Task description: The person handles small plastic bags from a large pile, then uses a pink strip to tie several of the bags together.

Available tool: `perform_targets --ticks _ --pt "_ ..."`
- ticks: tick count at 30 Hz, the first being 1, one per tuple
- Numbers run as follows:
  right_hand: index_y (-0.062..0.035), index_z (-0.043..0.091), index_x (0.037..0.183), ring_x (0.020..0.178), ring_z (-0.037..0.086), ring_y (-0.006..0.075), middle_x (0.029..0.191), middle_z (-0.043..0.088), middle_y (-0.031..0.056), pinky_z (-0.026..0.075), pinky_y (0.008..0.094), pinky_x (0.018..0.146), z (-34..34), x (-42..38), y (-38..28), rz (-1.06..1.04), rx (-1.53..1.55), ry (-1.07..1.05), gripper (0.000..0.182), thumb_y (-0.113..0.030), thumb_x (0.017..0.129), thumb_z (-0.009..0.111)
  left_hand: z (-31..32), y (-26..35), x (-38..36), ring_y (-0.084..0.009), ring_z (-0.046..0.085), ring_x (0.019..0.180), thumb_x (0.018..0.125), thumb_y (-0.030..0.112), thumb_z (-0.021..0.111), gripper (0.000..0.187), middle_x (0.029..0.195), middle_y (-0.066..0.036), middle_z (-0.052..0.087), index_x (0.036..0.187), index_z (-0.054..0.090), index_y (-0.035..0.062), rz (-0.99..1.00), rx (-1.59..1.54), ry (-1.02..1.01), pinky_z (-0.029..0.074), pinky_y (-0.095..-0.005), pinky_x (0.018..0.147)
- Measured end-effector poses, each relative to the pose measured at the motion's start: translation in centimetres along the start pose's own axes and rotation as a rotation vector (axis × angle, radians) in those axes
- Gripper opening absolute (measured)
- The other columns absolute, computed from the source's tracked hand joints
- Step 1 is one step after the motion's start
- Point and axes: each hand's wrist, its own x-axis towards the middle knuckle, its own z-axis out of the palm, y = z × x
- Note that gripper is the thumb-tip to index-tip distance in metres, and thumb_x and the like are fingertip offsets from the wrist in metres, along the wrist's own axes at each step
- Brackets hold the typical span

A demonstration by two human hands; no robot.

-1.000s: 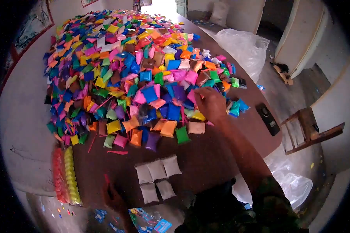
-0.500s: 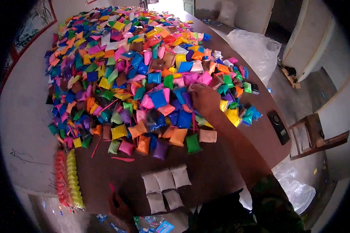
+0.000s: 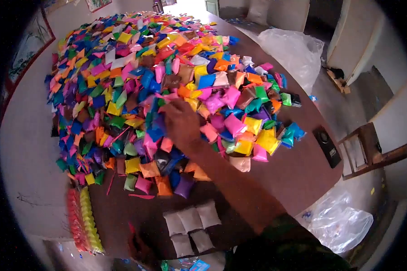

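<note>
My right hand [image 3: 182,123] reaches into a big heap of small colourful packets [image 3: 117,97], in contact with blue and pink ones near its front middle. Its fingertips are hidden and blurred. Low at the table's front edge is my left hand [image 3: 141,250], dark and partly in shadow. Its fingers are closed on a thin pink plastic stick [image 3: 131,228] that pokes up. Several greyish-white packets [image 3: 190,220] lie in two rows to the right of that hand. A flat pink plastic strip [image 3: 141,196] rests just before the heap.
Red [image 3: 75,221] and yellow-green [image 3: 90,221] stacked plastic pieces line the left table edge. A black device [image 3: 326,147] sits near the right edge. Beyond are a wooden chair [image 3: 371,149] and clear plastic bags [image 3: 294,54] on the floor.
My right hand has moved left across the heap, and packets around it have shifted. Pink and yellow packets now show where it was. My left hand stays nearly in place.
</note>
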Motion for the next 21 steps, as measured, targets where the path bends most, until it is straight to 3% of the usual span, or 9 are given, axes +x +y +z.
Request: perform_targets --ticks 6,7,10,12,14,16,18,21 --pt "-0.0058 0.066 0.106 0.105 0.060 0.0369 0.107 0.064 0.0148 0.054 0.0445 0.082 1.3 0.9 -3.7 -0.123 0.146 0.022 0.031 0.001 0.076 0.062 -0.3 -2.8 -0.8 -0.0265 0.067 0.098 0.098 0.018 0.062 0.025 0.112 -0.014 0.072 0.114 0.069 0.0000 0.001 -0.049 0.014 0.054 -0.0383 0.089" --pt "-0.0044 0.065 0.108 0.102 0.061 0.0379 0.107 0.064 0.0154 0.054 0.0441 0.082 -0.5 1.1 -4.6 -0.129 0.169 -0.052 0.030 0.000 0.079 0.062 -0.2 -2.4 -0.6 -0.0267 0.068 0.098 0.098 0.017 0.062 0.024 0.111 -0.014 0.072 0.113 0.069 0.0000 -0.025 -0.070 0.021 0.054 -0.0384 0.088" --pt "-0.0039 0.063 0.113 0.099 0.062 0.0405 0.108 0.063 0.0176 0.054 0.0426 0.083 -3.1 -0.1 -5.4 -0.110 0.275 0.005 0.029 0.001 0.085 0.060 -0.8 1.5 -0.8 -0.0247 0.066 0.089 0.095 0.009 0.063 0.019 0.101 -0.015 0.071 0.111 0.068 -0.0004 0.091 -0.205 0.069 0.054 -0.0369 0.080" --pt "-0.0033 0.063 0.116 0.094 0.066 0.0344 0.109 0.064 0.0165 0.054 0.0380 0.082 -6.7 -1.3 -4.6 0.038 0.265 -0.021 0.027 0.000 0.091 0.057 1.0 -2.4 -1.1 -0.0242 0.066 0.087 0.095 0.008 0.063 0.020 0.101 -0.016 0.071 0.113 0.068 -0.0004 0.035 -0.241 0.110 0.054 -0.0363 0.079" --pt "-0.0026 0.063 0.118 0.089 0.066 0.0226 0.106 0.066 0.0109 0.054 0.0342 0.080 -11.4 -3.0 -2.9 0.072 0.395 0.061 0.026 -0.001 0.092 0.060 1.1 -2.9 -1.4 -0.0247 0.066 0.087 0.095 0.009 0.062 0.022 0.103 -0.016 0.072 0.115 0.068 -0.0004 -0.013 -0.213 0.106 0.054 -0.0355 0.080" --pt "-0.0019 0.066 0.114 0.086 0.066 0.0200 0.102 0.069 0.0078 0.054 0.0335 0.082 -17.1 -6.1 -2.2 0.586 0.571 -0.047 0.021 -0.005 0.093 0.063 -1.0 1.8 -0.9 -0.0258 0.067 0.087 0.095 0.010 0.062 0.025 0.104 -0.017 0.072 0.117 0.068 -0.0003 0.003 -0.141 0.051 0.053 -0.0347 0.081" --pt "-0.0031 0.066 0.115 0.085 0.063 0.0144 0.102 0.067 0.0050 0.054 0.0310 0.080 -22.5 -9.1 -2.3 0.801 0.710 -0.035 0.020 -0.010 0.096 0.064 -2.2 3.8 -0.7 -0.0269 0.067 0.089 0.095 0.011 0.062 0.026 0.105 -0.018 0.072 0.118 0.068 0.0000 0.010 -0.084 -0.005 0.053 -0.0344 0.082" --pt "-0.0047 0.062 0.113 0.084 0.063 0.0152 0.098 0.064 0.0048 0.053 0.0304 0.078 -26.5 -15.0 -2.6 1.000 0.731 0.056 0.017 -0.015 0.099 0.060 -2.3 3.2 -0.5 -0.0297 0.068 0.091 0.095 0.011 0.061 0.026 0.106 -0.019 0.071 0.117 0.070 0.0009 0.032 -0.072 -0.021 0.053 -0.0362 0.081"
